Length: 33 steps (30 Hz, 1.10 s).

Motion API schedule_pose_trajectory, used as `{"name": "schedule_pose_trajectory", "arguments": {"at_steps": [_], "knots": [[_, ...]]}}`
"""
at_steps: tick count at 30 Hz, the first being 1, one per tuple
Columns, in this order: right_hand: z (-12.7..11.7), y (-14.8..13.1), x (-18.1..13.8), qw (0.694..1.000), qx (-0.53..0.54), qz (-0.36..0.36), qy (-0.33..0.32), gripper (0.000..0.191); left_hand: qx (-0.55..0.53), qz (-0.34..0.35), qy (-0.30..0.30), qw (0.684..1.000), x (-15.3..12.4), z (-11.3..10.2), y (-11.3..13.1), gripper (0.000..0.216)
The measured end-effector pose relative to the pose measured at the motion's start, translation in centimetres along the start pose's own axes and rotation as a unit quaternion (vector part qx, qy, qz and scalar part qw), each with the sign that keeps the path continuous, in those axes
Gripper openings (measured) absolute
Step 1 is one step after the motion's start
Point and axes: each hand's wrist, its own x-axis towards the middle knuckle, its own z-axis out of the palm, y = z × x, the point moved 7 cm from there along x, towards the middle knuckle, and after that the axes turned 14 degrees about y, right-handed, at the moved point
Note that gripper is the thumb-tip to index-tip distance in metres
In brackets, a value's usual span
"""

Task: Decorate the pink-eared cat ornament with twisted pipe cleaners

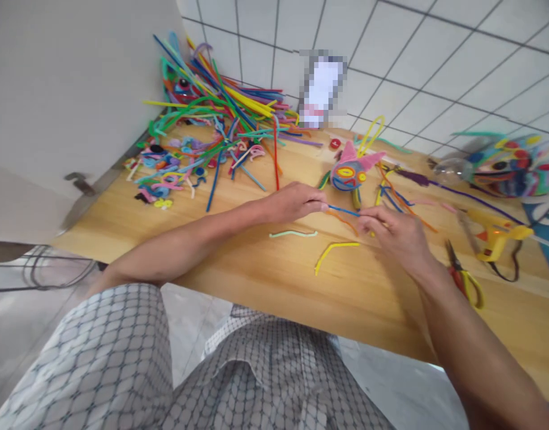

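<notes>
A blue pipe cleaner (343, 209) is stretched between my two hands, low over the wooden table. Its left end is pinched in my left hand (296, 202), and its right end in my right hand (395, 230). Just beneath it an orange pipe cleaner (343, 221) shows in part. Behind my hands sits a small grey craft figure (347, 175) with pink ears, yellow-ringed eyes and a yellow loop on top. Nearer to me lie a pale green pipe cleaner (293, 234) and a bent yellow pipe cleaner (331, 251).
Loose pipe cleaners (238, 107) heap up at the back left, with curled scraps (166, 170) before them. A phone (322, 89) leans on the tiled wall. To the right are scissors (465, 278), a yellow glue gun (496, 236) and a colourful craft fish (502, 167).
</notes>
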Motion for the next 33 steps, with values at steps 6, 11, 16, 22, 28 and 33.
{"name": "schedule_pose_trajectory", "arguments": {"at_steps": [6,11,16,22,28,33], "knots": [[-0.7,0.2,-0.7,0.999,0.044,0.019,0.008,0.02,-0.111,-0.134,0.045,0.984,0.0,-0.6,-1.4,0.034],[-0.9,1.2,-1.2,0.999,-0.031,-0.034,-0.014,0.026,-0.019,-0.103,0.031,0.994,-0.4,0.0,-1.3,0.032],[0.4,0.4,-1.8,0.977,-0.097,-0.166,-0.087,0.033,0.078,0.059,-0.121,0.988,-1.3,2.0,0.5,0.024],[0.6,-1.2,-3.0,0.967,-0.123,-0.216,-0.062,0.031,0.095,0.094,-0.123,0.983,-1.6,0.3,0.7,0.026],[1.3,-3.1,-4.4,0.964,-0.028,-0.251,-0.086,0.031,0.119,0.166,-0.175,0.963,-4.8,1.2,1.8,0.028],[1.9,-3.3,-4.1,0.96,-0.071,-0.255,-0.086,0.036,0.2,0.174,-0.217,0.939,-5.6,1.5,1.8,0.029]]}}
